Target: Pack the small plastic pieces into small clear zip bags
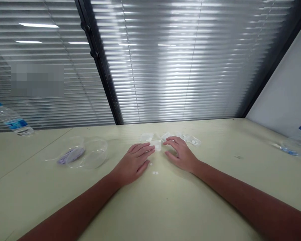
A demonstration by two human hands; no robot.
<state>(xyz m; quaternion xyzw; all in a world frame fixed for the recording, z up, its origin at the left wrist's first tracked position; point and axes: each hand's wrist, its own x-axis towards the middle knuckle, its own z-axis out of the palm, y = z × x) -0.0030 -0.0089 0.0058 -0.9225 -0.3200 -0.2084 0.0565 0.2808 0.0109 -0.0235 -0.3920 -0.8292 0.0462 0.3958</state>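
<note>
My left hand (136, 162) lies flat with its fingers stretched out, the fingertips at the left edge of a small whitish translucent piece (156, 145) on the table. On the other side of that piece is my right hand (180, 153), fingers apart and slightly bent, with nothing visible in it. Just behind the hands lie crumpled clear plastic pieces (192, 139), partly hidden by my right hand. Two tiny white squares (155, 173) sit on the table between my wrists. What exactly the whitish piece is, I cannot tell.
Clear round plastic containers (96, 152) lie on the left, with a purple cloth-like bundle (71, 155) among them. A water bottle (13, 121) stands at the far left. Another clear bottle (299, 142) is at the right edge. Glass with blinds (165, 83) closes off the table's back.
</note>
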